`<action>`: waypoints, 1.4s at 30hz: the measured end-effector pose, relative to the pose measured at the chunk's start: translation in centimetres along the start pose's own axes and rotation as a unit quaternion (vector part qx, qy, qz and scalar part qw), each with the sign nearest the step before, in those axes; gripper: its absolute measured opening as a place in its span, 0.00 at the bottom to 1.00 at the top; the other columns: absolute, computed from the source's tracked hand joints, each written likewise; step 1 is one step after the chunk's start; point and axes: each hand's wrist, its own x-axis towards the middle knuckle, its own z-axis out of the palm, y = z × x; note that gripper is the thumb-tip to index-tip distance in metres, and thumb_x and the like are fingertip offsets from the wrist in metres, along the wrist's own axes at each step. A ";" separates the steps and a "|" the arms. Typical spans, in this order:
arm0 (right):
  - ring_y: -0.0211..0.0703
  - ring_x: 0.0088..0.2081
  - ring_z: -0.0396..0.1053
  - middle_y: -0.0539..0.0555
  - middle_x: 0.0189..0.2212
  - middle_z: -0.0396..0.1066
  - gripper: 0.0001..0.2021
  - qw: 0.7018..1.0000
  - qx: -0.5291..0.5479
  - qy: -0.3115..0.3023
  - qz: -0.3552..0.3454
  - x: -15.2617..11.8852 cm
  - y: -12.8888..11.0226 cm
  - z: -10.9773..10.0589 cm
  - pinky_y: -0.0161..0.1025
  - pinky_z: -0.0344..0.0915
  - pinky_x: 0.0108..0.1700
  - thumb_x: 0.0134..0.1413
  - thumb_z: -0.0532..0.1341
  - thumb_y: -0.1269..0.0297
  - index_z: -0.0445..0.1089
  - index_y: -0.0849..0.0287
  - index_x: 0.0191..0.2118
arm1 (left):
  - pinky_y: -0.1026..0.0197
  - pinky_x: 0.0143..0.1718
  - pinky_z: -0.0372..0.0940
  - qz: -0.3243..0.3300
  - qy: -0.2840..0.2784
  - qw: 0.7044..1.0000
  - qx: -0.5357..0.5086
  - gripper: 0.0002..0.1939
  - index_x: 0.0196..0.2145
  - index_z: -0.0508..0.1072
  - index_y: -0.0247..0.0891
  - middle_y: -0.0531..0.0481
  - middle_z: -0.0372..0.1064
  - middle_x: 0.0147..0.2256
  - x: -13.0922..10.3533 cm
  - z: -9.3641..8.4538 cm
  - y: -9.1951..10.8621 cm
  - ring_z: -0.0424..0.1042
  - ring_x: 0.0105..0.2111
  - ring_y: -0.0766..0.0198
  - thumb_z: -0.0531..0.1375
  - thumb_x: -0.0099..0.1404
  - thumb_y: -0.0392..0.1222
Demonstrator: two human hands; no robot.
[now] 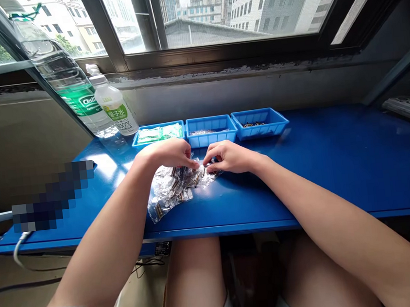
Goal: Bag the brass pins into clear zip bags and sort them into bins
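Observation:
Clear plastic packets (172, 188) holding small dark, metallic-looking pieces lie in a loose pile on the blue table (338, 168). Over the pile's back edge, my left hand (176, 154) is closed, thumb and fingers pinching the edge of a clear packet. My right hand (227, 157) comes in from the right, its thumb and index finger closed around a small dark piece at the same packet. The fingertips of both hands are close together, a small gap apart. Behind them stand three blue bins.
The left bin (135, 140) holds green-and-white packets, the middle bin (212, 137) clear packets, the right bin (278, 125) dark pieces. A large water bottle (69, 84) and a smaller bottle (115, 106) stand back left. A pixelated object (54, 198) with a cable lies left.

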 end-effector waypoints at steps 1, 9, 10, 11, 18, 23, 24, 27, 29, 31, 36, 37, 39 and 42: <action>0.39 0.35 0.69 0.54 0.37 0.73 0.08 1.000 0.001 0.002 -0.002 0.0 0.0 0.0 0.35 0.64 0.35 0.51 0.67 0.63 0.79 0.58 0.38 | 0.62 0.21 0.51 0.004 0.017 1.000 -0.003 0.23 0.28 0.74 0.39 0.49 0.71 0.24 0.0 0.0 0.1 0.62 0.22 0.64 0.59 0.55 0.64; 0.38 0.34 0.68 0.54 0.36 0.73 0.08 1.000 -0.008 0.007 -0.011 -0.1 -0.2 0.0 0.35 0.64 0.35 0.53 0.65 0.64 0.78 0.60 0.37 | 0.64 0.22 0.52 0.040 0.036 0.998 -0.030 0.21 0.39 0.76 0.41 0.51 0.72 0.29 -0.1 -0.2 0.7 0.64 0.24 0.65 0.60 0.56 0.59; 0.39 0.34 0.68 0.54 0.36 0.73 0.09 1.000 -0.014 0.009 -0.011 -0.2 -0.2 -0.1 0.35 0.64 0.35 0.53 0.64 0.63 0.77 0.60 0.38 | 0.64 0.22 0.53 0.043 0.027 0.998 -0.032 0.22 0.40 0.76 0.41 0.51 0.72 0.30 -0.1 -0.2 0.7 0.64 0.25 0.65 0.60 0.56 0.60; 0.39 0.34 0.68 0.55 0.36 0.73 0.11 1.000 -0.019 0.009 -0.010 -0.2 -0.3 -0.2 0.36 0.63 0.36 0.53 0.64 0.61 0.77 0.60 0.39 | 0.64 0.22 0.53 0.047 0.019 0.998 -0.035 0.24 0.42 0.76 0.41 0.50 0.72 0.30 -0.1 -0.2 0.6 0.64 0.25 0.65 0.60 0.56 0.60; 0.49 0.42 0.68 0.57 0.44 0.70 0.26 0.998 -0.042 -0.031 0.034 -0.3 -0.4 -0.8 0.39 0.64 0.36 0.43 0.68 0.44 0.77 0.58 0.44 | 0.64 0.23 0.51 0.067 0.030 0.996 -0.045 0.26 0.43 0.76 0.40 0.50 0.73 0.30 0.0 0.0 0.5 0.65 0.25 0.65 0.59 0.56 0.61; 0.46 0.39 0.67 0.56 0.40 0.70 0.22 0.997 -0.045 -0.033 0.047 -0.1 -0.3 -0.7 0.38 0.62 0.34 0.43 0.68 0.45 0.75 0.58 0.38 | 0.63 0.22 0.50 0.076 0.052 0.994 -0.052 0.24 0.41 0.77 0.40 0.51 0.72 0.28 0.1 0.1 0.6 0.63 0.23 0.66 0.60 0.55 0.61; 0.45 0.37 0.66 0.55 0.38 0.70 0.21 0.997 -0.042 -0.033 0.048 -0.1 -0.3 -0.7 0.38 0.61 0.33 0.43 0.69 0.46 0.74 0.58 0.36 | 0.63 0.21 0.50 0.077 0.055 0.994 -0.054 0.23 0.39 0.77 0.40 0.51 0.72 0.27 0.1 0.1 0.7 0.63 0.22 0.66 0.60 0.55 0.60; 0.39 0.30 0.63 0.50 0.30 0.69 0.18 0.998 -0.025 -0.030 0.053 -0.2 -0.3 -0.7 0.36 0.57 0.29 0.42 0.69 0.50 0.70 0.59 0.33 | 0.64 0.22 0.51 0.091 0.084 0.989 -0.080 0.20 0.37 0.77 0.39 0.51 0.71 0.27 0.0 0.2 0.9 0.62 0.22 0.67 0.59 0.57 0.58; 0.37 0.28 0.62 0.49 0.28 0.68 0.16 0.998 -0.014 -0.020 0.054 -0.4 -0.4 -0.9 0.35 0.56 0.29 0.43 0.69 0.55 0.68 0.59 0.31 | 0.65 0.23 0.52 0.112 0.124 0.980 -0.108 0.19 0.37 0.76 0.38 0.51 0.72 0.29 -0.1 0.3 1.1 0.63 0.23 0.68 0.58 0.59 0.56; 0.37 0.29 0.63 0.49 0.28 0.69 0.13 0.999 -0.005 -0.002 0.050 -0.6 -0.5 -1.2 0.35 0.57 0.29 0.43 0.69 0.59 0.67 0.60 0.32 | 0.66 0.25 0.53 0.133 0.167 0.969 -0.124 0.18 0.39 0.75 0.38 0.50 0.73 0.32 -0.1 0.4 1.2 0.64 0.25 0.68 0.58 0.61 0.54; 0.36 0.27 0.63 0.49 0.25 0.68 0.10 0.996 0.043 0.079 0.028 -0.9 -0.7 -1.7 0.35 0.60 0.29 0.43 0.68 0.63 0.70 0.61 0.32 | 0.66 0.28 0.55 0.174 0.219 0.952 -0.128 0.19 0.41 0.75 0.35 0.48 0.73 0.35 0.1 0.6 1.4 0.65 0.28 0.67 0.58 0.62 0.53; 0.36 0.26 0.63 0.49 0.24 0.68 0.10 0.993 0.055 0.097 0.024 -0.9 -0.6 -1.7 0.34 0.60 0.29 0.43 0.68 0.63 0.70 0.62 0.32 | 0.66 0.28 0.55 0.181 0.218 0.951 -0.125 0.18 0.40 0.75 0.35 0.49 0.73 0.34 0.2 0.7 1.5 0.65 0.28 0.68 0.57 0.63 0.52; 0.36 0.26 0.63 0.49 0.24 0.69 0.11 0.989 0.069 0.131 0.021 -0.9 -0.6 -1.6 0.34 0.61 0.29 0.43 0.68 0.62 0.71 0.62 0.33 | 0.65 0.27 0.54 0.198 0.222 0.948 -0.114 0.16 0.37 0.76 0.35 0.50 0.72 0.30 0.4 0.9 1.6 0.64 0.26 0.68 0.55 0.65 0.49; 0.36 0.26 0.64 0.50 0.25 0.70 0.12 0.983 0.059 0.174 0.019 -0.8 -0.5 -1.4 0.35 0.62 0.29 0.44 0.68 0.60 0.71 0.61 0.33 | 0.65 0.28 0.54 0.213 0.260 0.937 -0.090 0.14 0.33 0.77 0.35 0.50 0.72 0.27 0.6 1.1 1.8 0.64 0.26 0.68 0.54 0.66 0.45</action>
